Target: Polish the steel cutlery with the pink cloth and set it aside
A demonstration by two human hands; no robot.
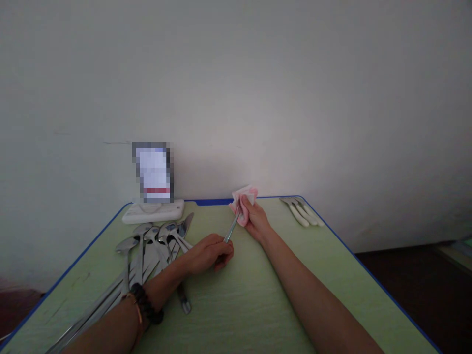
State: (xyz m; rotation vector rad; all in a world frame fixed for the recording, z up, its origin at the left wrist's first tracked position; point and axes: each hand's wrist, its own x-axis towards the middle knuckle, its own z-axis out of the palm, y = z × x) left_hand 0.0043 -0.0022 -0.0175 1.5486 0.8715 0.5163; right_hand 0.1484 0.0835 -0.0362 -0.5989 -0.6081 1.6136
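Observation:
My left hand (210,253) is closed around the near end of a slim metal piece of cutlery (232,228), held slanting up above the table. The far end of that cutlery disappears into a pink and white cloth (241,206), so its kind is hidden. My right hand (256,219) grips the cloth, thumb on top, pressing it about the metal. Beneath and beside my left forearm lies a pile of metal spoons (127,244) and other cutlery, including a knife (188,223) with its blade pointing away.
Several forks with pale handles (304,215) lie side by side at the table's far right corner. A blurred-out screen (153,172) stands on a white base (154,210) at the far left. The green table (250,305) has a blue edge and meets a plain wall (280,98).

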